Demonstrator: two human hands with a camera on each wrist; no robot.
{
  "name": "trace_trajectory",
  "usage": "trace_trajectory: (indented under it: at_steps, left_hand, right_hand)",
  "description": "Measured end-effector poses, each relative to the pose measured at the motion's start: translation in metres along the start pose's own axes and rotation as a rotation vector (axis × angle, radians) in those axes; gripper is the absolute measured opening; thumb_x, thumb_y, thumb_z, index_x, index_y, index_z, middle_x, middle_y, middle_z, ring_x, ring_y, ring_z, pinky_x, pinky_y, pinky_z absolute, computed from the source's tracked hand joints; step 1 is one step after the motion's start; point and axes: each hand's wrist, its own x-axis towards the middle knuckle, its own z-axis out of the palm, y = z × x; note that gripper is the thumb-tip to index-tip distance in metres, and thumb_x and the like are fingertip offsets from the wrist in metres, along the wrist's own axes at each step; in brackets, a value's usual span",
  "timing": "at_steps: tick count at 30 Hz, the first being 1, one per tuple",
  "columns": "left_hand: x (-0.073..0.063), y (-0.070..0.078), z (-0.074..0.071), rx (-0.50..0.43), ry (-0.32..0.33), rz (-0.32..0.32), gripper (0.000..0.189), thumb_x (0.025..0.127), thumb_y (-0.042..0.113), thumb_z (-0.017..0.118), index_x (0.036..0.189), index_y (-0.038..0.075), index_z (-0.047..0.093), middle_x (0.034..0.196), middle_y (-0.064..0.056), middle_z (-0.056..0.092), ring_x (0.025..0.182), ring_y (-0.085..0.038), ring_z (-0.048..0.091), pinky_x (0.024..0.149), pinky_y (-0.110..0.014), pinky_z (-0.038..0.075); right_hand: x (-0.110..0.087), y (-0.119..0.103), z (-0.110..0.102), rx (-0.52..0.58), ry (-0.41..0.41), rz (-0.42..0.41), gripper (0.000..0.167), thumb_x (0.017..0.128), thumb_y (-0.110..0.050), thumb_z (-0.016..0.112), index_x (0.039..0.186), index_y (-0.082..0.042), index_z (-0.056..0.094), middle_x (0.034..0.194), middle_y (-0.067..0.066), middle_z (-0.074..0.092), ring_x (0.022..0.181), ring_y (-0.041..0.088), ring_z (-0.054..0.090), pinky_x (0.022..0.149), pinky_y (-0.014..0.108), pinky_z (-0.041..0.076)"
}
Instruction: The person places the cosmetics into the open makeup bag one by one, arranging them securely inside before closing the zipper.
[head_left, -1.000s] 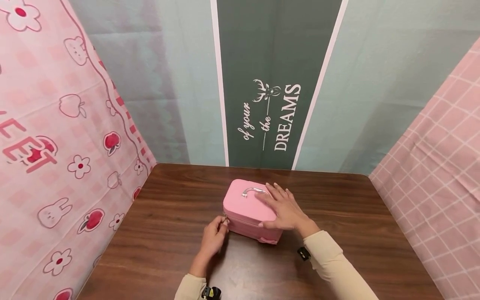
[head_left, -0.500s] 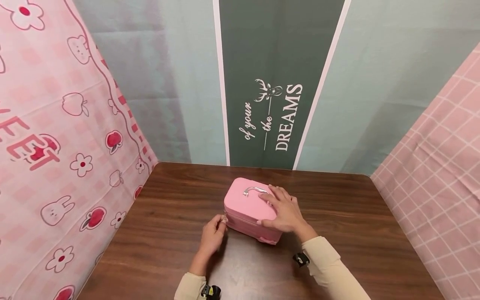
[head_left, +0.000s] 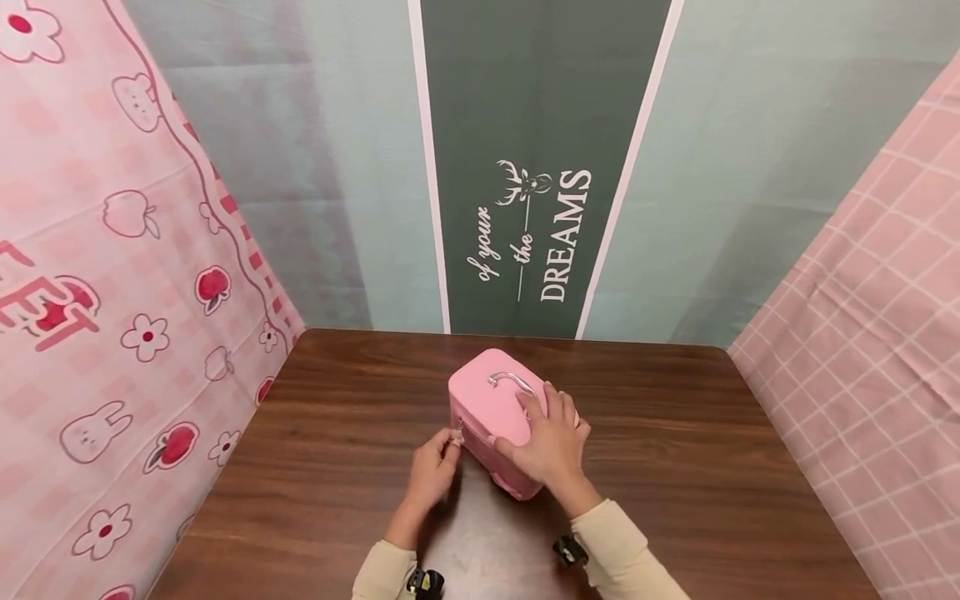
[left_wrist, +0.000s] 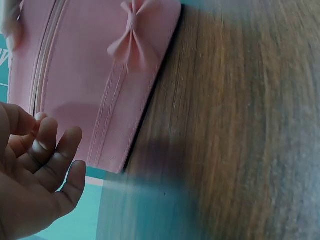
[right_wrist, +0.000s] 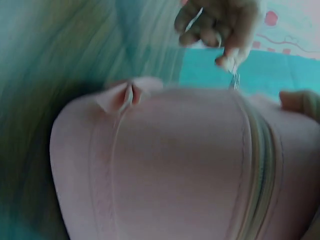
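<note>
A pink zippered vanity case (head_left: 491,383) with a silver handle (head_left: 512,381) stands on the wooden table, turned at an angle. My left hand (head_left: 433,471) pinches the zipper pull (right_wrist: 235,80) between thumb and index finger at the case's left corner. Across the lid's near right end lies my right hand (head_left: 555,442), gripping it with the thumb on the front edge and the fingers bent over the other side. In the left wrist view, a pink bow (left_wrist: 134,35) decorates the front below the zipper (left_wrist: 42,65). The inside of the case is hidden.
Brown wooden table (head_left: 337,417) surrounds the case. Behind it hangs a green cloth (head_left: 525,100) with white lettering. Pink patterned cloths hang at the left (head_left: 150,275) and right (head_left: 862,333). A black wrist camera sits on each sleeve.
The case has turned clockwise, its near right end swinging toward me. My right hand has moved left and nearer with it, fingers more bent. The left hand keeps the zipper pull, shifted slightly right.
</note>
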Motion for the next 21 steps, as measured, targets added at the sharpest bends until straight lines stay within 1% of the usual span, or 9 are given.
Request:
trace_trajectory:
  at_steps: [3, 5, 10, 12, 14, 17, 18, 20, 21]
  left_hand:
    - [-0.001, -0.001, 0.002, 0.000, -0.020, 0.001, 0.010, 0.088, 0.007, 0.057, 0.088, 0.011, 0.065, 0.073, 0.006, 0.057, 0.066, -0.012, 0.051, 0.060, -0.028, 0.041]
    - [-0.001, -0.001, 0.003, -0.001, -0.031, 0.000, 0.010, 0.088, 0.008, 0.057, 0.089, 0.011, 0.066, 0.072, 0.007, 0.056, 0.066, -0.011, 0.050, 0.060, -0.028, 0.040]
    - [-0.001, -0.003, 0.003, -0.011, -0.029, 0.004, 0.010, 0.088, 0.008, 0.057, 0.089, 0.010, 0.066, 0.069, 0.007, 0.055, 0.064, -0.011, 0.050, 0.058, -0.027, 0.040]
    - [0.000, -0.002, 0.003, -0.011, -0.028, 0.006, 0.009, 0.088, 0.008, 0.057, 0.088, 0.011, 0.066, 0.068, 0.007, 0.055, 0.063, -0.011, 0.050, 0.058, -0.027, 0.040]
    - [0.001, -0.002, 0.002, -0.014, -0.029, 0.001, 0.010, 0.089, 0.009, 0.057, 0.087, 0.011, 0.066, 0.070, 0.005, 0.058, 0.064, -0.011, 0.050, 0.059, -0.027, 0.041]
    - [0.001, -0.002, 0.002, -0.019, -0.045, -0.011, 0.010, 0.089, 0.010, 0.056, 0.087, 0.009, 0.066, 0.075, 0.003, 0.061, 0.066, -0.011, 0.050, 0.061, -0.027, 0.041]
    - [0.001, -0.002, 0.002, -0.024, -0.050, -0.019, 0.011, 0.089, 0.010, 0.056, 0.087, 0.008, 0.066, 0.076, 0.003, 0.062, 0.067, -0.010, 0.050, 0.062, -0.027, 0.041]
    - [0.001, -0.002, 0.001, -0.034, -0.058, -0.035, 0.011, 0.089, 0.010, 0.056, 0.086, 0.008, 0.066, 0.076, 0.003, 0.062, 0.067, -0.010, 0.051, 0.061, -0.026, 0.041]
    - [0.001, -0.001, 0.001, -0.040, -0.060, -0.038, 0.011, 0.090, 0.009, 0.056, 0.085, 0.008, 0.066, 0.077, 0.002, 0.062, 0.067, -0.010, 0.051, 0.061, -0.026, 0.041]
  right_hand:
    - [-0.006, -0.010, 0.002, -0.003, 0.016, 0.070, 0.080, 0.064, -0.064, 0.064, 0.131, -0.023, 0.052, 0.141, 0.017, 0.032, 0.124, 0.041, 0.026, 0.082, 0.063, 0.025]
    - [-0.008, -0.014, 0.003, -0.004, 0.025, 0.099, 0.080, 0.065, -0.064, 0.064, 0.131, -0.023, 0.051, 0.141, 0.018, 0.031, 0.125, 0.042, 0.024, 0.083, 0.063, 0.024]
    - [-0.009, -0.016, 0.003, -0.006, 0.037, 0.120, 0.080, 0.065, -0.064, 0.064, 0.131, -0.021, 0.052, 0.142, 0.018, 0.031, 0.125, 0.042, 0.023, 0.083, 0.063, 0.023]
    - [-0.009, -0.015, 0.002, 0.001, 0.028, 0.113, 0.080, 0.064, -0.064, 0.065, 0.131, -0.020, 0.051, 0.142, 0.019, 0.030, 0.125, 0.043, 0.023, 0.083, 0.064, 0.023]
    - [-0.009, -0.014, -0.001, 0.019, 0.001, 0.097, 0.082, 0.064, -0.064, 0.066, 0.131, -0.019, 0.051, 0.142, 0.021, 0.029, 0.126, 0.045, 0.022, 0.084, 0.065, 0.022]
    - [-0.006, -0.011, -0.012, 0.061, -0.072, 0.058, 0.081, 0.066, -0.060, 0.069, 0.132, -0.017, 0.051, 0.142, 0.023, 0.029, 0.126, 0.047, 0.023, 0.087, 0.069, 0.020]
    - [-0.004, -0.008, -0.018, 0.078, -0.093, 0.042, 0.079, 0.067, -0.058, 0.069, 0.131, -0.016, 0.052, 0.141, 0.023, 0.031, 0.125, 0.047, 0.026, 0.088, 0.071, 0.018]
    - [0.003, 0.000, -0.027, 0.121, -0.116, 0.006, 0.068, 0.069, -0.051, 0.072, 0.125, -0.014, 0.058, 0.135, 0.023, 0.040, 0.120, 0.046, 0.034, 0.088, 0.073, 0.015]
    - [0.009, 0.006, -0.030, 0.149, -0.119, -0.018, 0.062, 0.071, -0.047, 0.072, 0.122, -0.013, 0.060, 0.130, 0.022, 0.045, 0.117, 0.044, 0.038, 0.089, 0.071, 0.017]
